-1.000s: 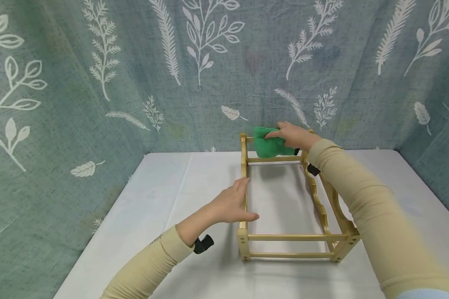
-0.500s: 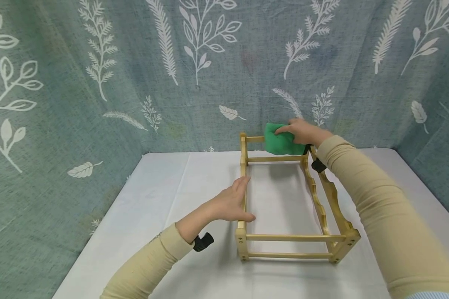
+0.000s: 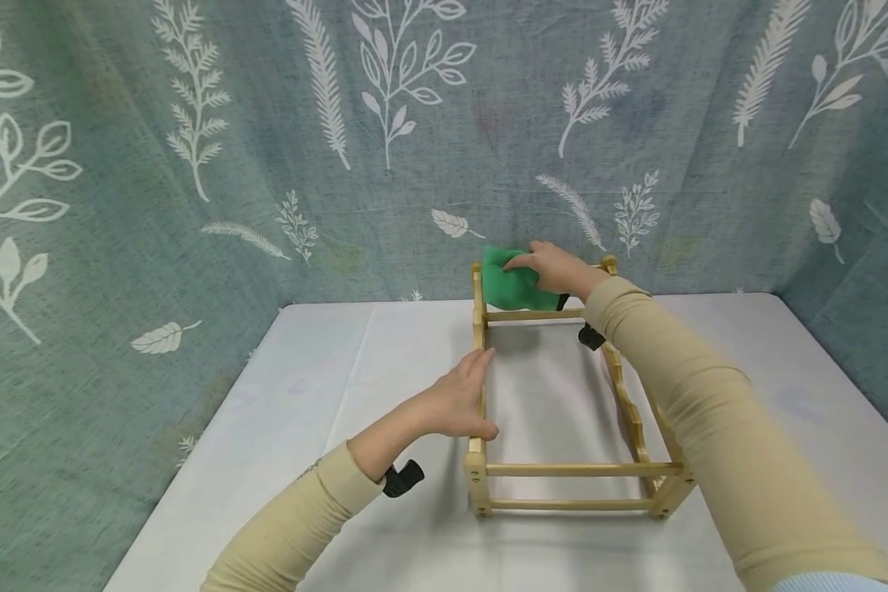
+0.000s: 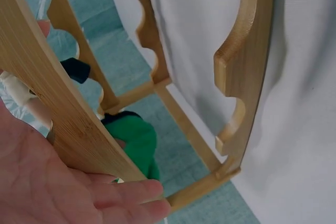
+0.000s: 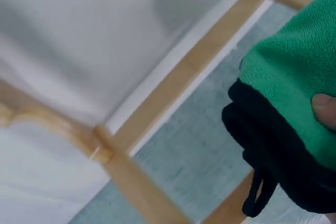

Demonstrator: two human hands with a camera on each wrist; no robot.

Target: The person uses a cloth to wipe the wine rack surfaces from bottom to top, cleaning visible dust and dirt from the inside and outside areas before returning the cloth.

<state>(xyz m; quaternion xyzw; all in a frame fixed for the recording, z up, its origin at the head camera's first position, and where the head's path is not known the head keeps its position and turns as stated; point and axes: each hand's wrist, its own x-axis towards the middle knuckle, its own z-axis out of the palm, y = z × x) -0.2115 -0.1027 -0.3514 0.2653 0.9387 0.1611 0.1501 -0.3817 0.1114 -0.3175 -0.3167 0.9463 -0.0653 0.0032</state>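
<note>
A wooden wine-rack-like frame with scalloped side rails stands on the white-covered table. My right hand holds a folded green cloth over the far top bar. Close up in the right wrist view, the green cloth has black edging and a hanging loop; the thumb presses on it, while most fingers are out of sight. My left hand rests on the left side rail. In the left wrist view, the fingers lie straight along that rail.
A grey-green curtain with white leaf prints hangs behind the table and along both sides. The frame's far end stands close to it. A small black device is worn at the left wrist, another at the right.
My right hand with the cloth went right along the far bar, then back left to near the left post. The left hand stays at the rail.
</note>
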